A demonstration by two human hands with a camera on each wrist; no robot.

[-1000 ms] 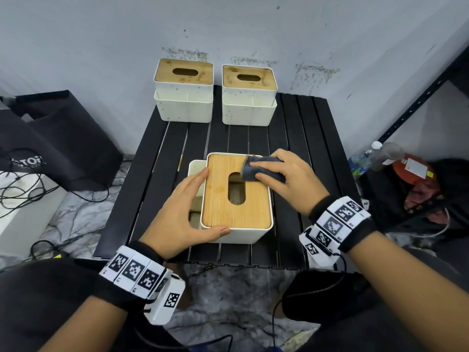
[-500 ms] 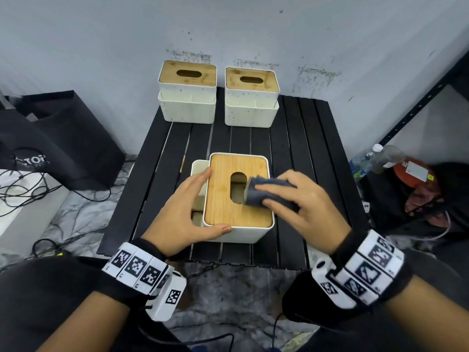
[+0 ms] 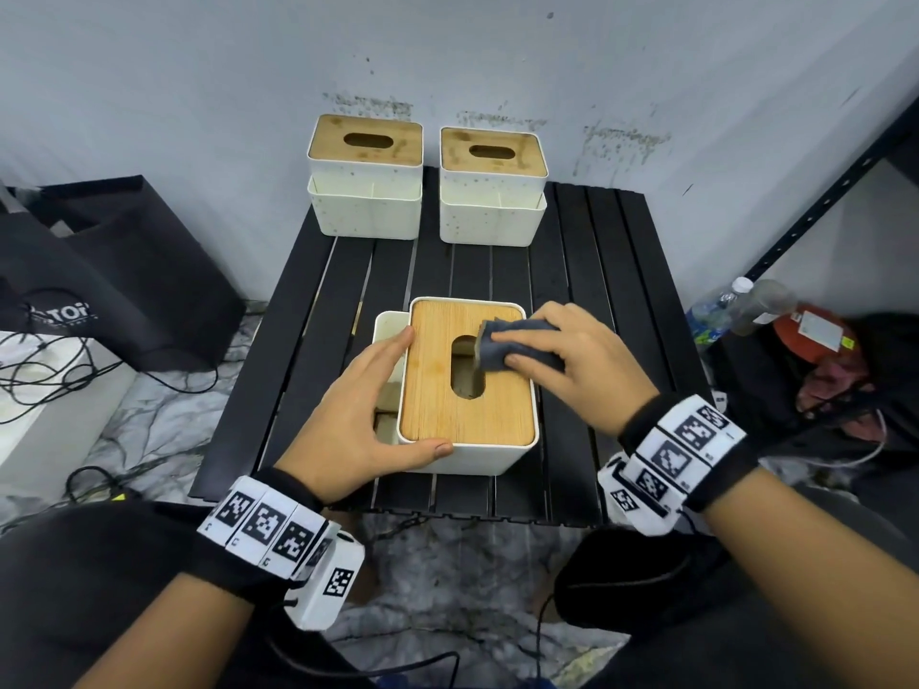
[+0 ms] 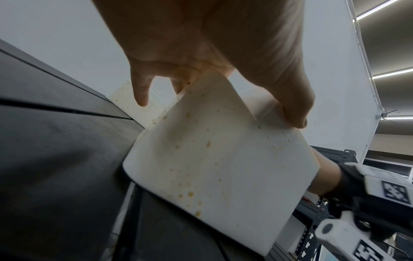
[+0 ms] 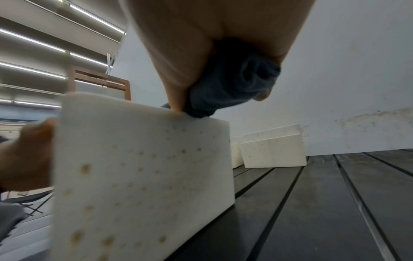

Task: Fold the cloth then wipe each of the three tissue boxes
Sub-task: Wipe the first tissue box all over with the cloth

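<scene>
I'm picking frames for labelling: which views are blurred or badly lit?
Head view: sharp, evenly lit. Left wrist view: left hand in shadow against the bright wall, tissue box fairly sharp. Right wrist view: right hand, cloth and the box softly blurred.

Lit softly and evenly from overhead by ceiling strip lights (image 5: 33, 40). Crisp in the head view, though bowed at the edges by the wide lens. Blurred in the right wrist view around the right hand (image 5: 201, 53) and near tissue box (image 5: 143, 176). Dim and shadowed low on the counter (image 4: 55, 159).
</scene>
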